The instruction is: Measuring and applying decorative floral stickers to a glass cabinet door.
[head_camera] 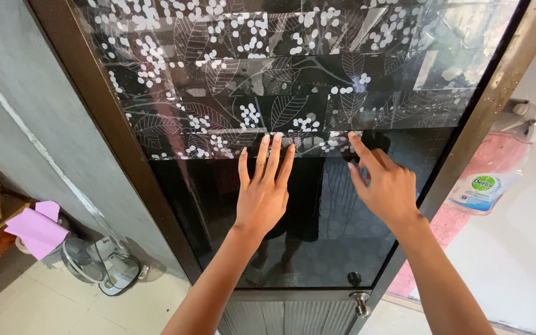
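Door glass [317,223]: glossy black, darkly reflective. Film [280,74] over its upper part: black ground with white outlined leaves and clusters of white dots. Door frame [100,105]: brown. Wall [26,111]: grey. Paper [35,231]: pink. Bottle [488,177]: clear, holding pink liquid, with a white pump and a blue-and-green label.

A single head-worn camera looks forward and slightly down, close to the dark glass door panel with white leaf-patterned film [293,93], floor at seven o'clock.
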